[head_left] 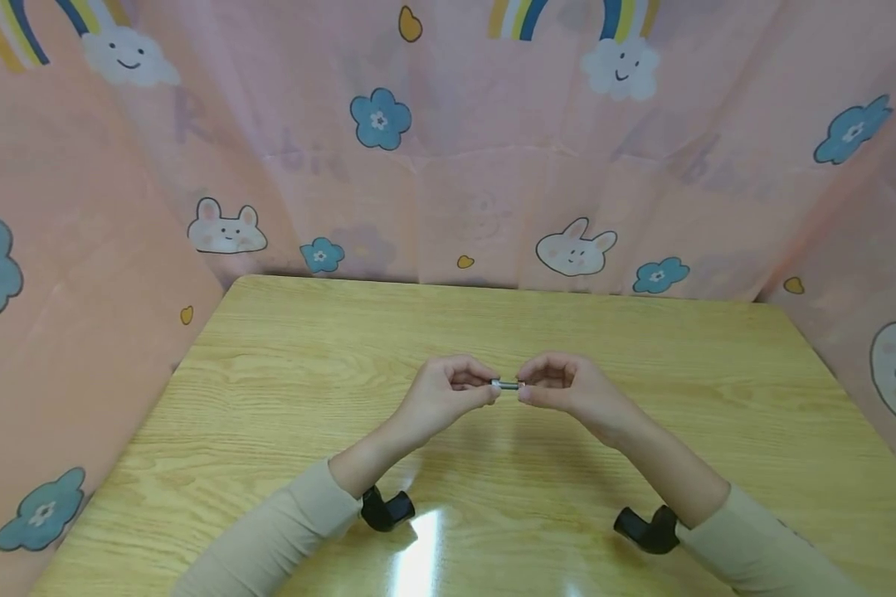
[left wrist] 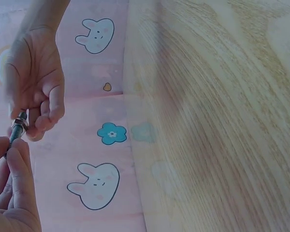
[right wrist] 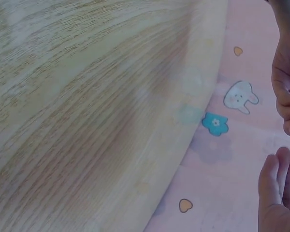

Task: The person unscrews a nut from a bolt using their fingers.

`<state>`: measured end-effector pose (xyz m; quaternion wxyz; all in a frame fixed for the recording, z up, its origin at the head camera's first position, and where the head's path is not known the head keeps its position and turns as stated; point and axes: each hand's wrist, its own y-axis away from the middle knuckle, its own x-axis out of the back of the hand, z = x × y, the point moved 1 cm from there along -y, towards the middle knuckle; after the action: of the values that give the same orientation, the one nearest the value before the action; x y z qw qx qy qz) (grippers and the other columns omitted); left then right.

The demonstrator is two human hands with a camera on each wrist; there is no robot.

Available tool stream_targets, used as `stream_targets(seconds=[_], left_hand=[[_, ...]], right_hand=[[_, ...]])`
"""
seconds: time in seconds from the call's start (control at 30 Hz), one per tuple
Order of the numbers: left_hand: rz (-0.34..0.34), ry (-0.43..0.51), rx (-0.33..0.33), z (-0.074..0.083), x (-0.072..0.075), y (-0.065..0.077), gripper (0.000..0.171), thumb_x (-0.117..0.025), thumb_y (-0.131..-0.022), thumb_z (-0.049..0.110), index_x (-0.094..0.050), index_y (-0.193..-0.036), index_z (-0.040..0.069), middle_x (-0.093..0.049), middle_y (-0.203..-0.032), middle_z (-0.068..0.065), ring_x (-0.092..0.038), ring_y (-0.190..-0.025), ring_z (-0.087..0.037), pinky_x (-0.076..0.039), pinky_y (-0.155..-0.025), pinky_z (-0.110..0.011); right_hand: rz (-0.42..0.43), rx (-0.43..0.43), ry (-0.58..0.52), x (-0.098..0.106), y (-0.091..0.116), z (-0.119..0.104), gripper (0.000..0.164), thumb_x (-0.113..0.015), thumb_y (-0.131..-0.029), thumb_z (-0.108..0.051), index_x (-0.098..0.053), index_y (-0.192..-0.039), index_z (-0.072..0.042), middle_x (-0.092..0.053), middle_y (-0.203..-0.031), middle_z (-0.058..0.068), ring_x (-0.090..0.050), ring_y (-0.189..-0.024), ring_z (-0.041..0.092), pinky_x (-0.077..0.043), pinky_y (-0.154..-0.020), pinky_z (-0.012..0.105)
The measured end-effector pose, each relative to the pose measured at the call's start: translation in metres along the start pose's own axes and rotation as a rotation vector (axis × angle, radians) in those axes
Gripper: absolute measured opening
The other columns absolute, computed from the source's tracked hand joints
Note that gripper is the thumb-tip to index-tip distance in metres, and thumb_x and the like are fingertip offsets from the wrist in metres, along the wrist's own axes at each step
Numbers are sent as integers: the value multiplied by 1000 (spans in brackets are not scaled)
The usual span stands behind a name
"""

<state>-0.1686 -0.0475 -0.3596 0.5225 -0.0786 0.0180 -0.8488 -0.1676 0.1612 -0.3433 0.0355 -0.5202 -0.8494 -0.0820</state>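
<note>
A small silvery bolt (head_left: 508, 385) lies roughly level between both hands above the table. My left hand (head_left: 436, 398) pinches one end of it between thumb and fingers. At the other end, the thumb and fingertips of my right hand (head_left: 582, 398) pinch a nut. In the left wrist view, the bolt's thread (left wrist: 14, 134) shows between the hands, with the nut (left wrist: 20, 123) around it near the right fingers. Only a sliver of metal appears at the edge of the right wrist view, beside the right hand (right wrist: 275, 193). Fingertips hide both bolt ends.
The wood-grained table (head_left: 306, 348) spreads beneath both hands. A pink curtain (head_left: 448, 191) printed with rabbits, flowers and clouds hangs behind it and at its sides. Black wrist cameras (head_left: 386, 508) sit at both sleeve cuffs, just above the tabletop.
</note>
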Motion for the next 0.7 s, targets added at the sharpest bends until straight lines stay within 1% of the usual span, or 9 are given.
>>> stream_targets(seconds=[0.07,0.13,0.23,0.27,0.37,0.43,0.53,0.63,0.7], left_hand=[[-1,0,-1,0,0,0,16,-66,-86,8,-66,-100,0,-68,-89,-9,-66,-81,-19,-53,-77,-30],[2,-4,-2,0,0,0,16,-65,-86,8,-66,-100,0,-68,-89,-9,-66,-80,-17,-53,-76,-30],[8,-6,-4,0,-1,0,16,-66,-86,8,-66,-100,0,-68,-88,-8,-66,-80,-17,-53,-76,-30],[9,-5,-6,0,-1,0,16,-66,-86,8,-66,-100,0,-68,-88,-9,-66,-80,-19,-53,-75,-30],[8,8,-13,-1,-1,0,16,-66,-86,7,-66,-100,-1,-68,-89,-11,-66,-82,-23,-54,-75,-30],[5,15,-16,-1,-1,0,16,-65,-86,7,-66,-100,-1,-68,-89,-12,-66,-83,-26,-54,-76,-31],[3,20,-13,-2,-1,0,15,-65,-86,6,-66,-100,-1,-68,-89,-13,-66,-82,-26,-54,-76,-31],[8,17,-5,-2,-1,-1,15,-65,-86,6,-66,-99,-1,-68,-90,-14,-66,-83,-26,-54,-76,-31],[11,13,-3,-2,-1,-1,15,-65,-86,7,-65,-99,-1,-68,-91,-15,-66,-83,-28,-53,-76,-30]], right_hand=[[11,12,13,0,1,0,32,-67,-85,-8,-54,-111,7,-61,-100,7,-61,-89,16,-51,-80,31],[11,10,10,0,0,0,33,-66,-87,-10,-53,-113,6,-60,-102,8,-62,-91,16,-52,-81,32],[13,-28,5,-1,0,-1,30,-59,-92,-16,-54,-112,7,-63,-93,7,-64,-84,18,-53,-79,34],[11,-39,1,-1,0,-1,30,-57,-94,-18,-55,-110,8,-64,-89,7,-64,-80,18,-53,-78,34],[8,-54,-6,-1,-1,-1,28,-55,-95,-19,-58,-103,8,-66,-81,5,-65,-76,17,-54,-76,33],[8,-30,-8,-1,0,-1,24,-58,-93,-14,-58,-102,8,-65,-84,5,-65,-78,16,-53,-77,32],[15,1,7,0,1,-1,27,-63,-88,-9,-56,-107,9,-64,-95,5,-64,-84,15,-52,-80,30],[26,-7,25,1,2,-2,33,-63,-89,-13,-55,-112,9,-63,-100,7,-63,-86,16,-51,-81,31],[29,-29,21,1,1,-3,35,-61,-91,-17,-55,-113,9,-65,-98,8,-64,-86,17,-52,-81,33]])
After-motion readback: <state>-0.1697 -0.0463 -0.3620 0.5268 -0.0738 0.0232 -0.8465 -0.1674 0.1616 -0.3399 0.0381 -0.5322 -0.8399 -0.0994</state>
